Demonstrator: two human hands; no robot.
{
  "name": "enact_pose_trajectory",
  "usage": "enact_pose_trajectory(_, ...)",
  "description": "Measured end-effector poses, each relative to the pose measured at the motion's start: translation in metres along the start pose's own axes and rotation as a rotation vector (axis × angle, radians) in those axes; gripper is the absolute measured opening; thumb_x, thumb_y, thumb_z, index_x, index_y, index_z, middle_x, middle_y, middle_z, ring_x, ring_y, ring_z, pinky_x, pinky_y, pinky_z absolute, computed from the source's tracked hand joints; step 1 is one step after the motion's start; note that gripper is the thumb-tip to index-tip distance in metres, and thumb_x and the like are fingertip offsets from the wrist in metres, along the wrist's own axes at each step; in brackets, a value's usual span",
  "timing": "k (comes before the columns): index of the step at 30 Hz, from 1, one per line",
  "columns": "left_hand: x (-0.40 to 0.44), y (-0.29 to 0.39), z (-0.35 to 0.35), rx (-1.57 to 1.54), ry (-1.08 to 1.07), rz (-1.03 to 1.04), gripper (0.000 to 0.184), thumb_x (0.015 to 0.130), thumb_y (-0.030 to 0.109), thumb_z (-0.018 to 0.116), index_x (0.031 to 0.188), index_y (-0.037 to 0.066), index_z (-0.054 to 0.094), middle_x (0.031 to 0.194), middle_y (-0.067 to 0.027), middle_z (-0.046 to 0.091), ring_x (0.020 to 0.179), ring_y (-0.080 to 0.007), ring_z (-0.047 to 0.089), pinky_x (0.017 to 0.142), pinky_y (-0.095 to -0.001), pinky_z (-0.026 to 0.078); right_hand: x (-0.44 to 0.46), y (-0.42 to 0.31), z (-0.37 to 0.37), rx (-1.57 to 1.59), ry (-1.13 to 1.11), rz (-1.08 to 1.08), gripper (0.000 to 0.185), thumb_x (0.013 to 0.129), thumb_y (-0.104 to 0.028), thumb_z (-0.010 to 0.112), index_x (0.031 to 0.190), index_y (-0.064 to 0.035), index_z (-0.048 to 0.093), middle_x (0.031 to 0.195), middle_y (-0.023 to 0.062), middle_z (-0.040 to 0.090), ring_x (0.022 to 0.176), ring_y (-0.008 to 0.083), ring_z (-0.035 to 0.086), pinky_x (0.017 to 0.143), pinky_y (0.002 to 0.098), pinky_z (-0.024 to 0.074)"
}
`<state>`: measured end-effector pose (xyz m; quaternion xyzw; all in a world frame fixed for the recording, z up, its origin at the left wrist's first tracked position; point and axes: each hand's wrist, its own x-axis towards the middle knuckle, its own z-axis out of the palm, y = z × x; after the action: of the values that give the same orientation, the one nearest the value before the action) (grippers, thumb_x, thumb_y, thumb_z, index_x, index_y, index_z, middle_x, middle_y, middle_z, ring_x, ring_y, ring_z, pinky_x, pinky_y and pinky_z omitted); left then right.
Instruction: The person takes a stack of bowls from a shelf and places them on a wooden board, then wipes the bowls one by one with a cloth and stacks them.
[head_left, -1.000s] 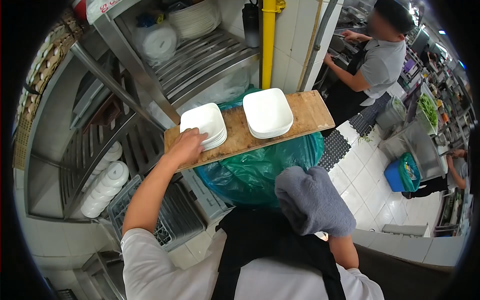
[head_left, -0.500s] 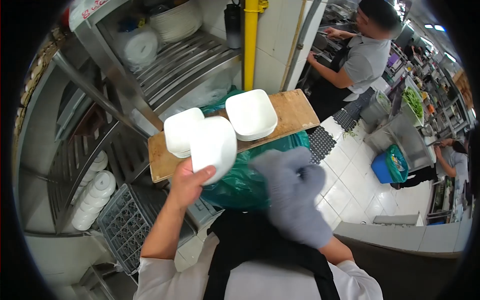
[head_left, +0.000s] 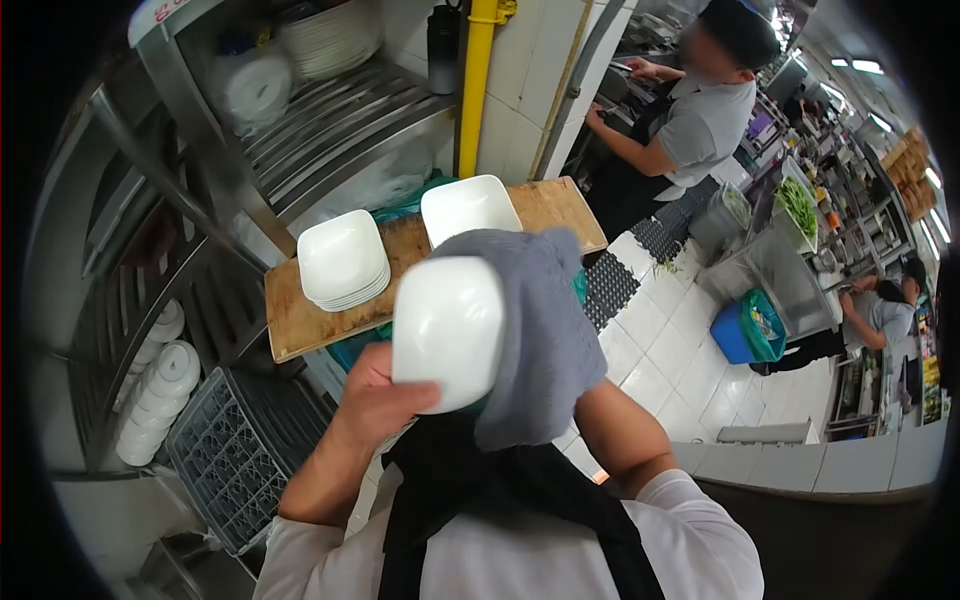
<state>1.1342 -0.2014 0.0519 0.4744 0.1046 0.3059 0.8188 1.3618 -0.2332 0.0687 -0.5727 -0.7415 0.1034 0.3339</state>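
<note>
My left hand grips the lower left edge of a white square bowl, thumb on the near side. A grey cloth is draped over my right hand and pressed against the bowl's right side. The cloth hides the fingers of that hand; only my right forearm shows below it. Beyond the bowl, a stack of similar white bowls stands at the left on a wooden board. A second white bowl stack sits farther right, partly covered by the cloth.
Metal shelves with stacked plates are at the upper left. White cups and a grey dish rack lie lower left. A yellow pipe rises behind the board. Two co-workers stand right, near a blue bin.
My right hand has brought the cloth leftward onto the bowl. The held bowl has moved slightly right and down relative to the stacks, uncovering the left stack.
</note>
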Motion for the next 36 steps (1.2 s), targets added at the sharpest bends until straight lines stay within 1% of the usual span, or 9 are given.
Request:
enact_pose_trajectory(5, 0.022, -0.011, 0.008, -0.306, 0.233, 0.209, 0.04, 0.096, 0.016, 0.056, 0.13, -0.004, 0.052, 0.12, -0.0128, 0.063, 0.112, -0.0235, 0.06, 0.099, -0.0393, 0.046, -0.01, -0.019, 0.037, -0.041, 0.166, 0.026, 0.06, 0.091, -0.021, 0.06, 0.142, -0.0026, 0.036, 0.14, 0.0173, 0.041, 0.133, 0.0286, 0.038, 0.114, 0.0357, 0.0255)
enact_pose_trajectory(10, 0.03, -0.039, 0.002, 0.053, 0.43, 0.201, 0.036, 0.101, 0.028, 0.049, 0.118, -0.002, 0.057, 0.106, -0.0063, 0.064, 0.1, -0.0163, 0.058, 0.09, -0.0324, 0.045, -0.022, -0.04, 0.049, -0.093, 0.134, -0.057, 0.061, 0.089, -0.021, 0.062, 0.142, -0.0027, 0.037, 0.138, 0.0172, 0.043, 0.131, 0.0292, 0.04, 0.113, 0.0361, 0.0274)
enact_pose_trajectory(13, 0.028, -0.04, 0.016, 0.315, 0.336, 0.26, 0.034, 0.1, 0.034, 0.053, 0.101, 0.0, 0.058, 0.093, -0.0013, 0.06, 0.085, -0.0086, 0.052, 0.075, -0.0273, 0.042, -0.013, -0.029, 0.034, -0.088, 0.063, -0.096, 0.062, 0.088, -0.022, 0.064, 0.141, -0.0027, 0.037, 0.137, 0.0171, 0.044, 0.13, 0.0296, 0.041, 0.112, 0.0364, 0.0285)
enact_pose_trajectory(18, 0.022, -0.021, 0.023, 0.509, 0.129, 0.006, 0.035, 0.095, 0.029, 0.064, 0.109, -0.003, 0.063, 0.098, -0.0013, 0.066, 0.087, -0.0072, 0.056, 0.076, -0.0251, 0.045, 0.015, 0.009, 0.005, -0.035, 0.009, -0.036, 0.064, 0.087, -0.022, 0.066, 0.141, -0.0028, 0.038, 0.136, 0.0169, 0.046, 0.129, 0.0302, 0.042, 0.111, 0.0369, 0.0303)
enact_pose_trajectory(25, 0.029, -0.042, 0.004, -0.13, 0.18, 0.249, 0.045, 0.093, 0.026, 0.065, 0.125, -0.004, 0.055, 0.114, -0.0098, 0.064, 0.103, -0.0169, 0.062, 0.089, -0.032, 0.049, -0.007, 0.023, 0.029, 0.19, 0.133, 0.098, 0.066, 0.085, -0.023, 0.069, 0.14, -0.0029, 0.039, 0.134, 0.0167, 0.048, 0.127, 0.031, 0.045, 0.109, 0.0375, 0.0328)
enact_pose_trajectory(28, 0.031, -0.047, -0.015, -0.167, 0.277, 0.236, 0.056, 0.099, 0.034, 0.053, 0.139, -0.003, 0.04, 0.133, -0.0136, 0.053, 0.117, -0.0233, 0.056, 0.098, -0.038, 0.047, -0.014, 0.006, 0.027, 0.39, 0.165, 0.151, 0.069, 0.079, -0.022, 0.072, 0.137, -0.0015, 0.041, 0.129, 0.0193, 0.05, 0.122, 0.0334, 0.047, 0.103, 0.0402, 0.0374)
enact_pose_trajectory(30, 0.038, -0.05, -0.023, -0.042, 0.388, 0.215, 0.054, 0.103, 0.037, 0.042, 0.143, 0.001, 0.036, 0.137, -0.0122, 0.05, 0.121, -0.0228, 0.053, 0.099, -0.038, 0.046, -0.012, -0.013, 0.002, 0.203, 0.096, 0.185, 0.062, 0.074, -0.019, 0.071, 0.127, -0.001, 0.046, 0.12, 0.0213, 0.052, 0.113, 0.0357, 0.049, 0.095, 0.0426, 0.0401)
enact_pose_trajectory(33, 0.04, -0.064, -0.03, 0.139, 0.66, 0.023, 0.047, 0.103, 0.034, 0.045, 0.14, 0.005, 0.041, 0.131, -0.0071, 0.054, 0.118, -0.0208, 0.055, 0.097, -0.0355, 0.047, -0.005, -0.025, -0.008, -0.271, 0.124, 0.203, 0.038, 0.065, -0.019, 0.07, 0.097, -0.0017, 0.058, 0.088, 0.0184, 0.06, 0.08, 0.0378, 0.058, 0.075, 0.0496, 0.0432)
enact_pose_trajectory(36, 0.029, -0.054, -0.007, -0.008, 0.601, -0.171, 0.055, 0.101, 0.046, 0.043, 0.14, 0.007, 0.042, 0.132, -0.0071, 0.053, 0.119, -0.022, 0.054, 0.096, -0.0352, 0.047, -0.009, -0.03, -0.003, -0.574, 0.048, 0.107, 0.031, 0.065, -0.018, 0.067, 0.09, -0.0022, 0.06, 0.08, 0.0173, 0.061, 0.072, 0.0374, 0.06, 0.069, 0.0515, 0.0437)
